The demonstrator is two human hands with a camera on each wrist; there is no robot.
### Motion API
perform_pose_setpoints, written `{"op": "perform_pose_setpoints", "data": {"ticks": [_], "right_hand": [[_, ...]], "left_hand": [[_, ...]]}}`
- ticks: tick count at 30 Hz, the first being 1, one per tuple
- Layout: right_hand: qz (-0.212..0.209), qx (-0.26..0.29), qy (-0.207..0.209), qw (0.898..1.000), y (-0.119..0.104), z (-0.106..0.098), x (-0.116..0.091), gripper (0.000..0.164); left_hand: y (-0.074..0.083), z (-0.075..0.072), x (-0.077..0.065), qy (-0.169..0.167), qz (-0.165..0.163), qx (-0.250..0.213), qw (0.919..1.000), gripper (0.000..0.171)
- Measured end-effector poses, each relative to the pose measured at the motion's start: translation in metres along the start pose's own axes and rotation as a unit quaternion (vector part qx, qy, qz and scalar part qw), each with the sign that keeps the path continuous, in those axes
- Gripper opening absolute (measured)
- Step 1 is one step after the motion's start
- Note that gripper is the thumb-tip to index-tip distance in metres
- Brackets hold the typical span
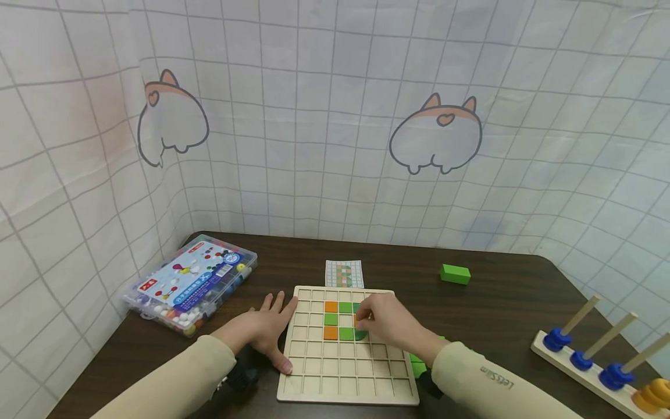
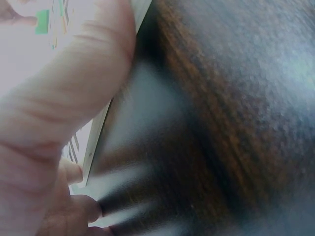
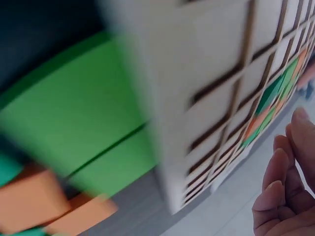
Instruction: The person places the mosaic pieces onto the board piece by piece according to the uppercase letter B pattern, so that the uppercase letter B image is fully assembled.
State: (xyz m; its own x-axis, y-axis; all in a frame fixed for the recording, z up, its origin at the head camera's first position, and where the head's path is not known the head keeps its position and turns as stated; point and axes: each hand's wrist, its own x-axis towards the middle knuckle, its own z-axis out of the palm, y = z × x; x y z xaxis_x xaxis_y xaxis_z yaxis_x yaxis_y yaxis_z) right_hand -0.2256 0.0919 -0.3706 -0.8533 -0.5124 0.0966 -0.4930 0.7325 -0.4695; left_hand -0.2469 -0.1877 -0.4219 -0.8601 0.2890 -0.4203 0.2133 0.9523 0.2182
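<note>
A square wooden grid board [image 1: 319, 387] lies in front of me, with orange tiles [image 1: 331, 306], green tiles [image 1: 346, 333] and dark green tiles [image 1: 360, 336] set around one bare cell. My left hand [image 1: 269, 334] rests along the board's left edge, fingers spread and thumb at the rim. Over the right column of tiles is my right hand [image 1: 387, 319], its fingertips close to an orange tile. In the right wrist view its curled fingers [image 3: 275, 169] and thumb come together, and no piece shows between them.
Beside the board's right edge lie green pieces [image 3: 78, 93] and orange pieces [image 3: 32, 196]. A printed pattern card [image 1: 344, 273] touches the back edge. A clear box of parts [image 1: 199, 267] stands back left, a green block [image 1: 455, 274] back right, and a peg stacker [image 1: 586, 372] at right.
</note>
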Motion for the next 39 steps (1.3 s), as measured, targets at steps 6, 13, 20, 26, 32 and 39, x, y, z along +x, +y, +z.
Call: {"op": "perform_pose_setpoints", "data": {"ticks": [6, 13, 20, 26, 32, 39], "right_hand": [[0.057, -0.001, 0.015, 0.998, 0.032, -0.023, -0.019, 0.002], [0.077, 0.012, 0.011, 0.997, 0.067, -0.045, -0.045, 0.006], [0.083, 0.021, 0.006, 0.996, 0.09, -0.059, -0.062, 0.012], [0.095, 0.027, -0.013, 0.995, 0.101, -0.061, -0.073, 0.014], [0.097, 0.029, -0.038, 0.994, 0.11, -0.058, -0.08, 0.014], [0.112, 0.015, -0.042, 0.993, 0.117, -0.056, -0.081, 0.015]], "left_hand": [[-0.007, 0.004, 0.009, 0.001, 0.009, -0.009, 0.9999, 0.161], [-0.007, 0.003, 0.009, 0.0, 0.009, -0.006, 0.9999, 0.16], [-0.01, 0.005, 0.012, -0.001, 0.011, -0.007, 0.9999, 0.161], [-0.01, 0.006, 0.012, -0.002, 0.011, -0.009, 0.9999, 0.161], [-0.009, 0.005, 0.011, -0.006, 0.012, -0.008, 0.9999, 0.161], [-0.008, 0.004, 0.011, -0.009, 0.004, -0.004, 0.9999, 0.161]]}}
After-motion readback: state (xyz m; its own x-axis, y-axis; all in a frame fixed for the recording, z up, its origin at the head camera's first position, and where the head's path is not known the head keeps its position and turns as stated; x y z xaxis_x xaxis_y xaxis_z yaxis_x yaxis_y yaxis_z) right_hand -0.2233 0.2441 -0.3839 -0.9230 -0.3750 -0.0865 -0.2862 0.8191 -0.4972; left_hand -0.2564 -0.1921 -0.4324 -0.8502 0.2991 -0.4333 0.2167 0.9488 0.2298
